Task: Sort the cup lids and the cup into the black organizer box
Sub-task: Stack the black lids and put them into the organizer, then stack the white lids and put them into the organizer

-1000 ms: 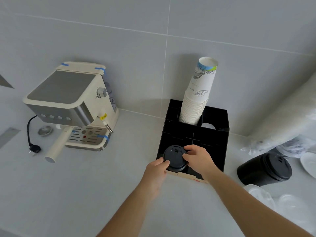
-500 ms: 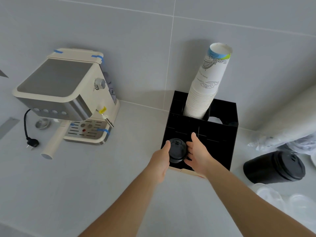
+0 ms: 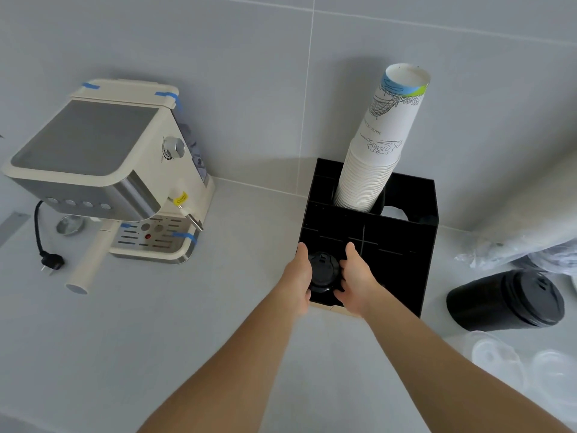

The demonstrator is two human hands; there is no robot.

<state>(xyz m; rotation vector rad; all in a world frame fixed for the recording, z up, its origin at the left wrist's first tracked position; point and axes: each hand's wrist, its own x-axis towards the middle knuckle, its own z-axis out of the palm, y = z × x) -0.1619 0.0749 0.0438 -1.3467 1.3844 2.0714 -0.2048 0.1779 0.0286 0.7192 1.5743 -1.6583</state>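
A black organizer box (image 3: 402,245) stands against the tiled wall. A tall stack of white paper cups (image 3: 374,151) rises out of its back left compartment. A stack of black cup lids (image 3: 323,271) sits low in the front left compartment. My left hand (image 3: 298,276) presses on its left side and my right hand (image 3: 356,281) on its right side, both curled around the stack. The lower part of the lids is hidden inside the box.
A cream espresso machine (image 3: 103,170) with a black cord and plug (image 3: 50,264) stands on the left. A second stack of black lids (image 3: 505,300) lies on its side at the right, with clear lids (image 3: 496,357) in front and plastic bags (image 3: 530,232) behind.
The lid stack has sunk deeper into the front left compartment, with both hands following it down. The camera has tilted so the box sits lower in view.
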